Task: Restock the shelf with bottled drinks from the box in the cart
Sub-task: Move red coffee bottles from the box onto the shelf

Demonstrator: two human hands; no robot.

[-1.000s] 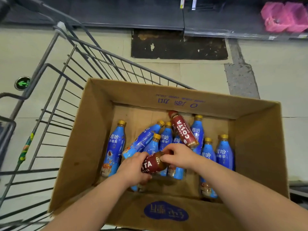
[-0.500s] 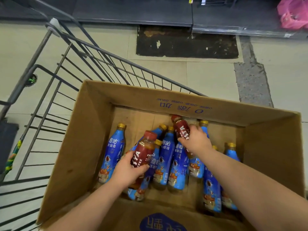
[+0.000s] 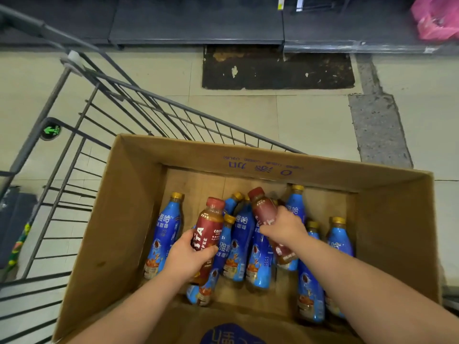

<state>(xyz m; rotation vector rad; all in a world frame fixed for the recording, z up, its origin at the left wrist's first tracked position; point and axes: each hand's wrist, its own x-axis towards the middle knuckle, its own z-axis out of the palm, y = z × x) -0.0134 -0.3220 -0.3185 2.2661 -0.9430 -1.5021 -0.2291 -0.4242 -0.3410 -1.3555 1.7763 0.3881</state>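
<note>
Both hands now have a bottle each, which is the change that matters. A second ago the two hands were together on one red coffee bottle low in the box (image 3: 124, 219). Half a second ago the left hand (image 3: 185, 258) had that bottle raised alone while the right was only reaching across. Now the left hand grips the first red bottle (image 3: 210, 227) round its lower label, cap pointing up and away, held above the blue bottles (image 3: 166, 232). The right hand (image 3: 285, 228) has its fingers curled round the middle of the second red bottle (image 3: 262, 207), whose cap end tilts up over the blue ones lying under it. Whether its base has come free of the pile cannot be told, as the hand covers it. Both red bottles are still inside the box, which sits in the wire cart (image 3: 139, 103), and the dark shelf (image 3: 196, 23) lies ahead across the floor. Judging by this, picking is finished for this trip and the next step is lifting both clear and carrying them to the shelf. The blue bottles remain to be moved.
</note>
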